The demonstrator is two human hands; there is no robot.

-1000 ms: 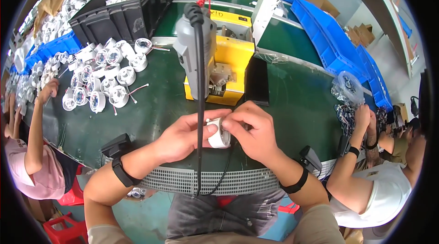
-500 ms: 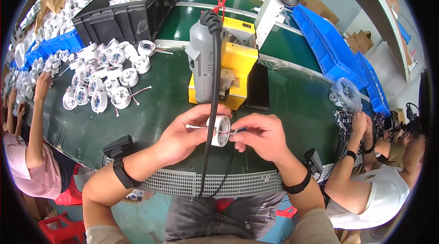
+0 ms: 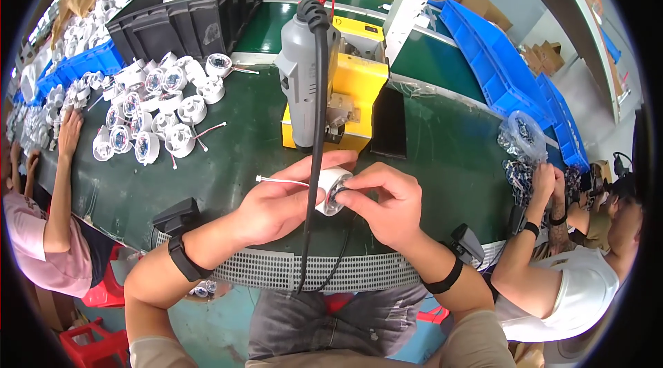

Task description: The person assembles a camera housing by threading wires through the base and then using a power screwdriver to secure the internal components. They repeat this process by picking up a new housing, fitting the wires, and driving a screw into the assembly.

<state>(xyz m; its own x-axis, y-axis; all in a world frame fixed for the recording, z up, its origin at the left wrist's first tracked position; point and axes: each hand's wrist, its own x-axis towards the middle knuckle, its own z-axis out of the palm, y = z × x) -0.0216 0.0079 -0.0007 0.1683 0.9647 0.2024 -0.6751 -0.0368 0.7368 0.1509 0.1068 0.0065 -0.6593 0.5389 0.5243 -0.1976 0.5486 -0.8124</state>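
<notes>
My left hand grips a small white round housing from its left side, over the green table. A thin white wire with a small plug trails from the housing toward the left, above my fingers. At the open end of the housing, the thumb and fingers of my right hand press on a small circuit board seated in the opening. My right fingertips partly hide the board. In front of my left fingers hangs a black cable, which crosses the view of the housing's left edge.
A grey power tool stands against a yellow machine beyond my hands. Several white housings lie at the left, before a black crate. Blue trays and bagged parts are at right. Co-workers' arms reach in from both sides.
The board and wires between my right fingers have moved into the housing's opening. My right hand has come closer to the housing, which has turned; the white wire sticks out farther left.
</notes>
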